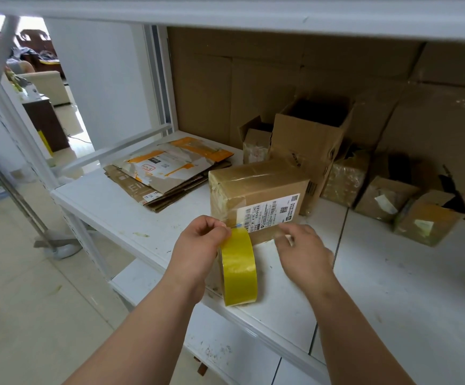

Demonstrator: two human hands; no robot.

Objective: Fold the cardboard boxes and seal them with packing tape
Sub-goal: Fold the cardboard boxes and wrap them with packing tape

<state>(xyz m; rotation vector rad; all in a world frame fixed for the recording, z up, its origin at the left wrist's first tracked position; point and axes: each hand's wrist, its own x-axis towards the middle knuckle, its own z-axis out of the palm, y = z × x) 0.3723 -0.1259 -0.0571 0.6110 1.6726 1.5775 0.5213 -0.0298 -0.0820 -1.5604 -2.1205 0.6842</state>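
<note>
White shelf (120,215) spanning frame w/ sealed cardboard box (256,190) sitting at centre. Below it, tape roll (238,269) standing on edge; left hand (198,243) pinching roll's top, right hand (303,245) gripping pulled tape end against box front.

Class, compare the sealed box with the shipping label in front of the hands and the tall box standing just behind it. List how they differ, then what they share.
The sealed box lies low on its side; the tall box stands upright. The sealed box is closed and wrapped in glossy tape; the tall box is open at the top, dark inside. The sealed box carries a large white label; the tall box shows only small print. Both are brown cardboard on the white shelf.
</note>
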